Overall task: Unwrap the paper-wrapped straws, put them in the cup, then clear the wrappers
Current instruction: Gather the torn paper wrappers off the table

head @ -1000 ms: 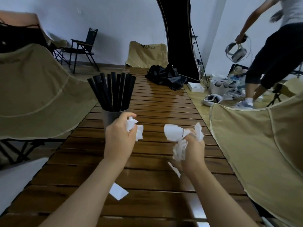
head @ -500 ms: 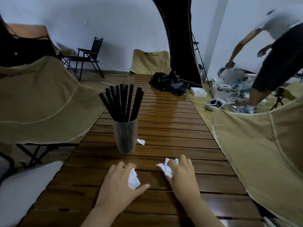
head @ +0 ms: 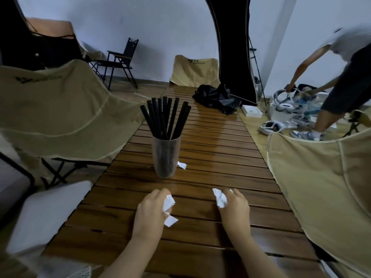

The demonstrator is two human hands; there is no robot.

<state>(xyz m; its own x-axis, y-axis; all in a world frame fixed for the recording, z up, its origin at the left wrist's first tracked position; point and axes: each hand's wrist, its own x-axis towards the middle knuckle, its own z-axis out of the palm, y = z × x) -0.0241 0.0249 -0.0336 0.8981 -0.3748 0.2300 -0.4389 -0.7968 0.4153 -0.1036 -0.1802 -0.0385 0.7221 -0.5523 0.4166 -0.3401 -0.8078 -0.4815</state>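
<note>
Several black straws (head: pixel 166 117) stand fanned out in a translucent cup (head: pixel 165 157) on the slatted wooden table (head: pixel 220 153). My left hand (head: pixel 149 209) rests low over the near part of the table, closed on crumpled white wrapper paper (head: pixel 168 202). A flat white wrapper piece (head: pixel 171 221) lies just under its fingers. My right hand (head: pixel 233 206) is closed on another wad of white wrappers (head: pixel 219 198). One small wrapper scrap (head: pixel 182 165) lies on the table right of the cup's base.
Tan folding chairs stand at the left (head: pixel 60 109) and right (head: pixel 321 177) of the table, another at its far end (head: pixel 193 71). A black bag (head: pixel 216 97) lies on the far table. A person (head: pixel 341 77) bends over gear on the floor at right.
Both hands dropped from chest height to the table surface, still clutching wrappers. The view tilted, so the cup now shows fully. The left hand has come over a flat wrapper piece.
</note>
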